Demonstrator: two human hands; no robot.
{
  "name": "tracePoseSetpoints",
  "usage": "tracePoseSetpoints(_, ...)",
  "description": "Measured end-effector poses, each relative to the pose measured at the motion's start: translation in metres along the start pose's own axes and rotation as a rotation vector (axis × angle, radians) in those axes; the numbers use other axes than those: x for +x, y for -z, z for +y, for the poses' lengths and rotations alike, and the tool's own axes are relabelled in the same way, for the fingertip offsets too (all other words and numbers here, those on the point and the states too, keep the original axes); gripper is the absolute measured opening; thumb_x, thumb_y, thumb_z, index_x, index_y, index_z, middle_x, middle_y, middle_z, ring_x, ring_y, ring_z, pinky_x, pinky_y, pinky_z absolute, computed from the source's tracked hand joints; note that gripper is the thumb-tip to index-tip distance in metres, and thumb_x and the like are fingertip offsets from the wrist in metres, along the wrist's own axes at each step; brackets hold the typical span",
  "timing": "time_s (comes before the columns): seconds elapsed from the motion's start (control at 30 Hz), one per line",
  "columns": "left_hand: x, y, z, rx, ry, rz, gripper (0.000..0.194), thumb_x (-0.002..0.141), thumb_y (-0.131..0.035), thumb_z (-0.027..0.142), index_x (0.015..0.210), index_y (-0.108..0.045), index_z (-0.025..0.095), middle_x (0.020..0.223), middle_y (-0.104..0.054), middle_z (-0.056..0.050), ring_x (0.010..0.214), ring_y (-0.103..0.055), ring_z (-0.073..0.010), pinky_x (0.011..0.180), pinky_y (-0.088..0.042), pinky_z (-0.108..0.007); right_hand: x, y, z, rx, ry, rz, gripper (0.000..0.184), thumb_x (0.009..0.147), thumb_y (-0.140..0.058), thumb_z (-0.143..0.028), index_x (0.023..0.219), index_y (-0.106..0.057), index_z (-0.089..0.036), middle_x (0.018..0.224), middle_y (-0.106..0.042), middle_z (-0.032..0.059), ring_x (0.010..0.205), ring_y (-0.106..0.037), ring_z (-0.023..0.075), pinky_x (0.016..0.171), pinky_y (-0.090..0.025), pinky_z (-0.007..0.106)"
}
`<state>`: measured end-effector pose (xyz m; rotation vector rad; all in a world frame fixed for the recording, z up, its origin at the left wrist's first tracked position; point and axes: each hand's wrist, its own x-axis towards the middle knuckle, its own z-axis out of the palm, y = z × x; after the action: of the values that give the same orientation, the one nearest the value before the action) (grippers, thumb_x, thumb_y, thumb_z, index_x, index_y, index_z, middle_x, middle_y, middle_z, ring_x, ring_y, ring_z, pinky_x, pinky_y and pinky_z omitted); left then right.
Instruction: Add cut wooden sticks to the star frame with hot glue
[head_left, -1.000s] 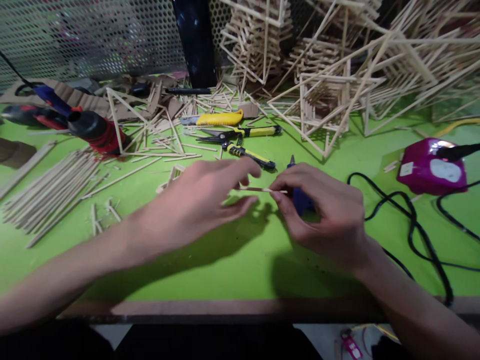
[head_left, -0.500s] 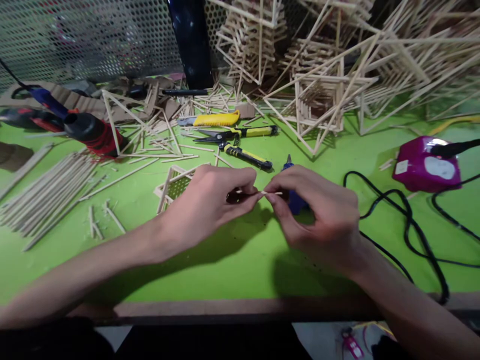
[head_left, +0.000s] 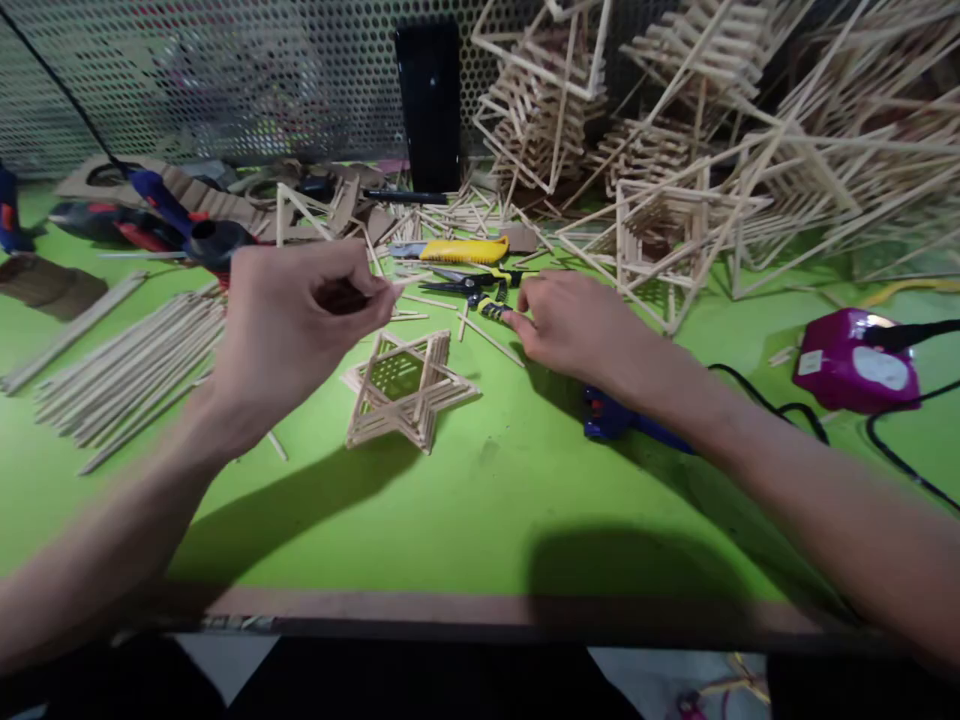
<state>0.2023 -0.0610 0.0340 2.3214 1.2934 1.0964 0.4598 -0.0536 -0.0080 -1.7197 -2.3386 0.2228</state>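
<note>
My left hand [head_left: 292,325] is raised above the green table [head_left: 465,510], its fingers pinched shut on a thin wooden stick [head_left: 396,286] that pokes out to the right. My right hand [head_left: 574,322] reaches forward with its fingers curled onto the handle of the yellow-and-black cutters [head_left: 491,306]. A star-shaped frame of glued sticks [head_left: 405,390] lies flat between my hands. A blue glue gun [head_left: 611,418] rests on the table beside my right forearm.
A yellow utility knife [head_left: 463,250] and black-bladed pliers [head_left: 457,283] lie behind the cutters. A bundle of long sticks [head_left: 127,365] is on the left, stick lattices [head_left: 675,210] at the back right. A purple box [head_left: 859,360] with black cables [head_left: 757,400] sits right.
Both hands held the stick together near the glue gun. Now my left hand has lifted away left with the stick, my right hand has left the glue gun and reached to the cutters.
</note>
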Motion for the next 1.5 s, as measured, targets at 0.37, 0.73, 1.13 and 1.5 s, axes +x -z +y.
tracePoseSetpoints(0.37,0.024,0.023,0.009,-0.062,0.039,0.054,0.029,0.081,-0.083,0.043,0.068,-0.066,0.023,0.068,-0.063,0.004,0.059,-0.050,-0.0104,0.050,-0.038,-0.031,0.030,-0.029,-0.003,0.077,-0.039,0.103,0.013,0.084,-0.068,-0.029,0.080,-0.061,-0.018,0.058,-0.054,0.0054,0.052,-0.051,0.0205,0.055,-0.042,0.038)
tracePoseSetpoints(0.73,0.067,0.006,0.022,-0.147,-0.128,0.137,0.026,0.087,-0.077,0.034,0.069,-0.068,0.017,0.066,-0.066,0.003,0.059,-0.055,-0.0072,0.049,-0.040,-0.027,-0.004,0.004,0.002,0.405,-0.059,0.531,0.030,0.084,-0.073,-0.035,0.072,-0.048,-0.023,0.061,-0.053,-0.0019,0.051,-0.041,0.0115,0.046,-0.031,0.028)
tracePoseSetpoints(1.13,0.084,-0.035,0.013,-0.417,-0.038,0.024,0.040,0.082,-0.081,0.045,0.062,-0.058,0.019,0.059,-0.061,0.003,0.054,-0.049,-0.0076,0.048,-0.034,-0.029,-0.022,-0.016,0.004,0.659,-0.132,0.417,0.039,0.069,-0.054,-0.005,0.105,-0.053,-0.021,0.084,-0.059,0.0012,0.069,-0.055,0.0163,0.066,-0.051,0.033)
tracePoseSetpoints(1.5,0.077,-0.039,0.024,-0.454,-0.029,-0.027,0.041,0.078,-0.084,0.047,0.062,-0.064,0.016,0.063,-0.065,-0.003,0.059,-0.055,-0.0124,0.051,-0.037,-0.030,-0.030,-0.017,0.004,0.818,-0.083,0.281,0.031,0.076,-0.058,-0.013,0.105,-0.067,-0.017,0.076,-0.063,0.0004,0.069,-0.059,0.0169,0.075,-0.055,0.036)
